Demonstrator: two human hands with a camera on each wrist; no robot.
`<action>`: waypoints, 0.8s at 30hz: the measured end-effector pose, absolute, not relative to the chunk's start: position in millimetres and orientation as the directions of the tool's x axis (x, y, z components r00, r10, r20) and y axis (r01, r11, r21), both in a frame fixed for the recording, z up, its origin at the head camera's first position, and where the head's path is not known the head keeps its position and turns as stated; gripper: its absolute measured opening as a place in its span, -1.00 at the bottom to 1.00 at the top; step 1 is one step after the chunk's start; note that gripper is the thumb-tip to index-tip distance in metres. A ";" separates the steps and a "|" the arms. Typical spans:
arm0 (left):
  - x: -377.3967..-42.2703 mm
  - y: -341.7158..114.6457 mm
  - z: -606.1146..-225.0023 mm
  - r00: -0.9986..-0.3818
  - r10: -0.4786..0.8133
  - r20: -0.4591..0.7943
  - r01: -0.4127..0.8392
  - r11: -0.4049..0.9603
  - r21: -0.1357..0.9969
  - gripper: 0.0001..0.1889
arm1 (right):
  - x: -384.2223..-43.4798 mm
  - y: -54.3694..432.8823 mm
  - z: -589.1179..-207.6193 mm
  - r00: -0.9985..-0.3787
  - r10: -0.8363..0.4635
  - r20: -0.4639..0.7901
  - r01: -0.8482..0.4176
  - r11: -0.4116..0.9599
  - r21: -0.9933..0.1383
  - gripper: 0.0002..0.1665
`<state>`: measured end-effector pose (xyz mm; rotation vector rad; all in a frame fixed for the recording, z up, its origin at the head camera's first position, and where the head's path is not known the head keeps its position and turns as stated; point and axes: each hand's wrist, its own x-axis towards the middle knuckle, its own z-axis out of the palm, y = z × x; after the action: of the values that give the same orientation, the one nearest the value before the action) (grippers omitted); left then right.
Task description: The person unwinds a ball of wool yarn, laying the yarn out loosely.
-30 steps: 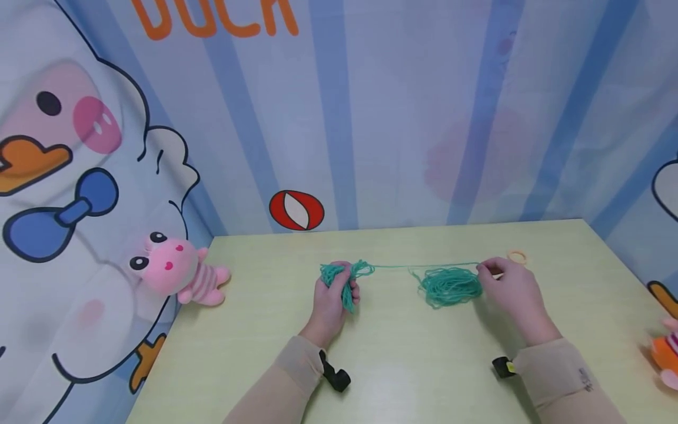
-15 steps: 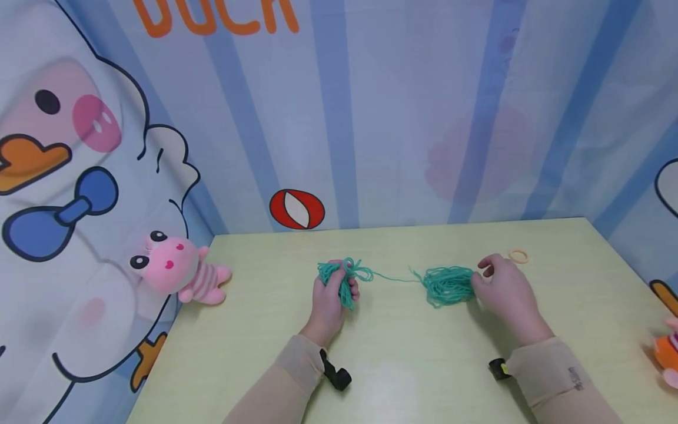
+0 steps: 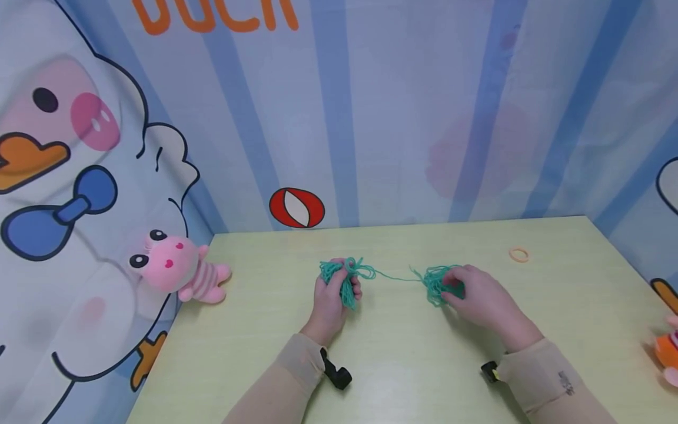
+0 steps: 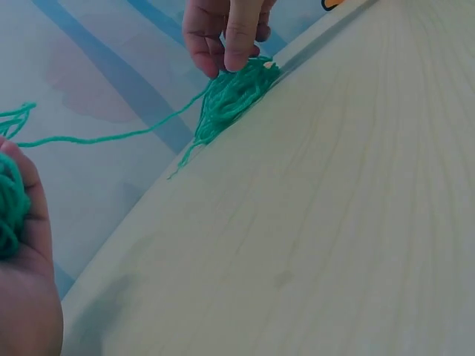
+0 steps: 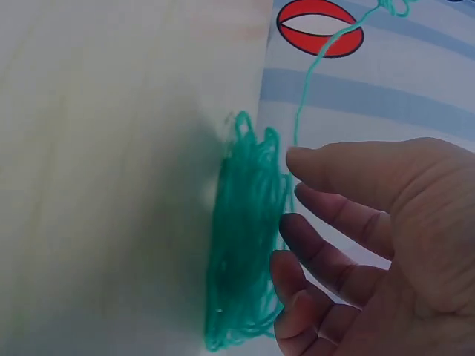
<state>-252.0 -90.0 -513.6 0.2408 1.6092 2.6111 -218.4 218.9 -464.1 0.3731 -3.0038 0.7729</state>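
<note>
My left hand (image 3: 327,303) grips a small looped bunch of green yarn (image 3: 346,293), its thumb laid across the top. From that bunch a single strand (image 3: 394,278) runs right to a larger loose hank of green yarn (image 3: 433,287) on the table. Over the hank's right part hovers my right hand (image 3: 483,299), covering some of it in the head view. The right wrist view has its thumb and fingers parted and softly bent beside the hank (image 5: 247,230). In the left wrist view the fingertips of the right hand (image 4: 226,33) are right at the hank's top.
An orange-pink ring (image 3: 518,254) lies on the pale wooden table (image 3: 392,359) behind the right hand. A pink plush toy (image 3: 182,268) lies at the left edge, and part of an orange toy (image 3: 667,350) shows at the right. A printed curtain (image 3: 392,118) hangs behind the table.
My right hand has let go of the strand and moved left and down over the hank. The strand, taut before, now sags. My left hand stays put with its yarn.
</note>
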 end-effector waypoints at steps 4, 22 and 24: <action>-251.9 -90.1 -513.0 -0.986 0.138 0.097 0.024 -0.451 0.892 -0.88 | -224.0 222.0 -472.3 -0.968 -0.246 0.044 -0.237 0.846 -0.477 -0.65; -251.3 -90.3 -512.1 -0.988 0.132 0.086 0.017 -0.453 0.892 -0.87 | -282.2 221.6 -484.7 -0.972 -0.231 0.035 -0.217 0.837 -0.503 -0.63; -251.0 -90.1 -511.5 -0.988 0.131 0.082 0.015 -0.450 0.893 -0.89 | -283.4 221.1 -484.3 -0.974 -0.222 0.038 -0.211 0.840 -0.500 -0.60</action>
<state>-251.0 -90.1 -511.5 0.2138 1.6090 2.6098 -283.4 221.1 -484.3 0.3568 -3.0341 0.8204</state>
